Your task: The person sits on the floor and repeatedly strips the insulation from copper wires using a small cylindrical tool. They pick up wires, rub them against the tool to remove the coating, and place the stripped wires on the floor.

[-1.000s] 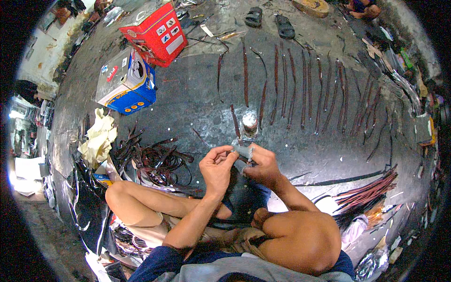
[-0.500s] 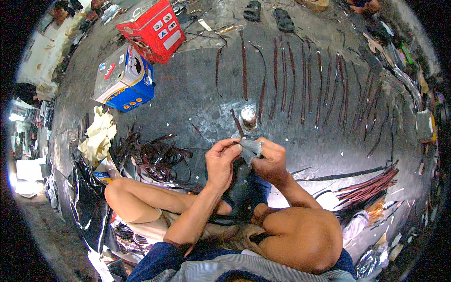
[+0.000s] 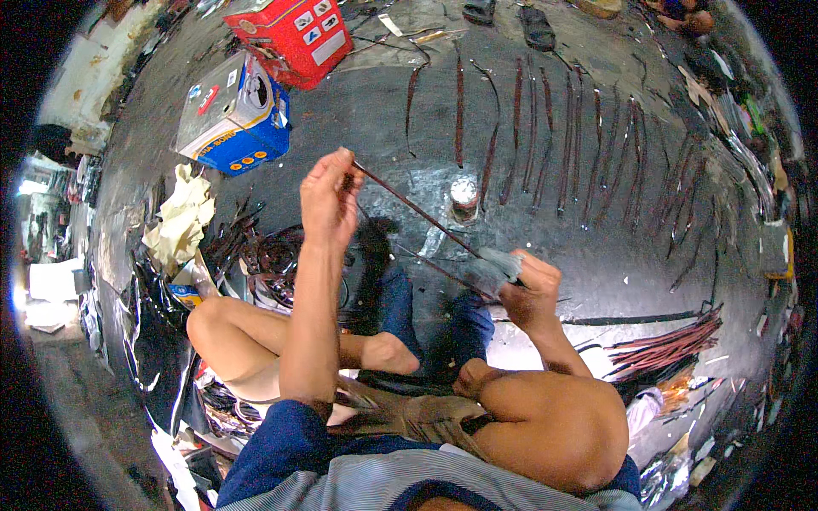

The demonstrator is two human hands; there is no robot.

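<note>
So, L hand (image 3: 331,198) is raised, fingers pinched shut on the top end of a thin dark strip (image 3: 413,209), which runs taut and slanting down to my R hand (image 3: 530,294). R hand is closed around a wad of grey cloth (image 3: 494,266) w/ the strip passing through it, so the strip sits betw both hands, above my legs and off the floor.

Containers: a red carton (image 3: 294,38) lies at the top, flaps partly open, contents not visible. Next to it a blue-and-white cardboard box (image 3: 230,115), closed, tilted on its side. A small round tin (image 3: 463,194) w/ a shiny top stands on the floor just past the strip; can't tell what's in it.

Materials: floor (image 3: 358,119) is dark, wet-looking and glossy. Many more long reddish-brown strips (image 3: 545,128) lie flat in rough parallel rows beyond the tin, slim and slightly curved. A bundle of the same (image 3: 673,341) lies to my right. Crumpled yellowish rag (image 3: 179,217) sits at left, beside a tangle of dark strips (image 3: 273,255).
</note>
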